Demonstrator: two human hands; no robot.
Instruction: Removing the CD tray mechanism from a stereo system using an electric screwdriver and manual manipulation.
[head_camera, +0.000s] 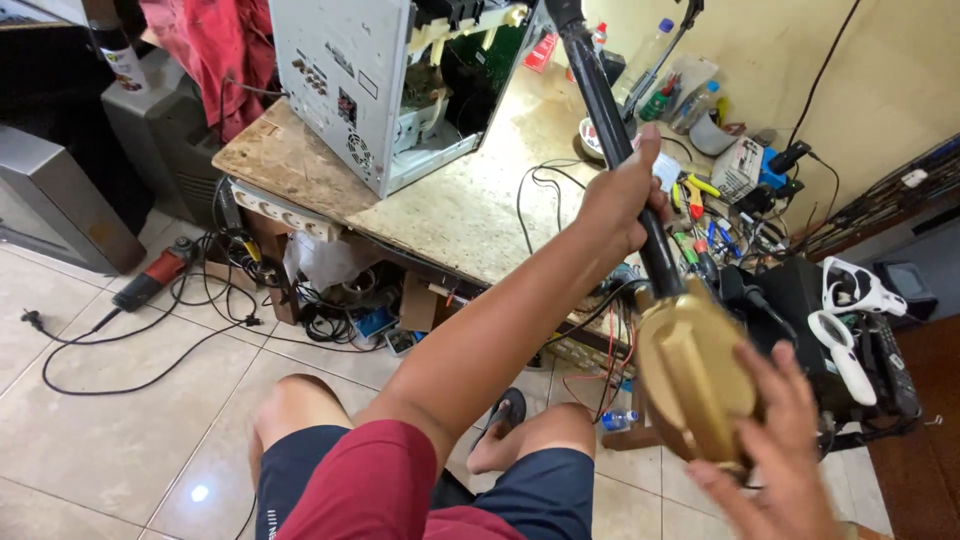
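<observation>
My right hand (775, 450) cups the gold base (695, 370) of a black pole (620, 140), fingers spread against it. My left hand (620, 205) is wrapped tight around the pole, above the worktop's (470, 210) front edge. An opened grey case (350, 85) stands at the far left corner.

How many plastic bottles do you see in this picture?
3. One plastic bottle stands at the back of the workbench, another bottle stands right of it, and a small bottle lies on the floor. Clutter may hide others.
</observation>
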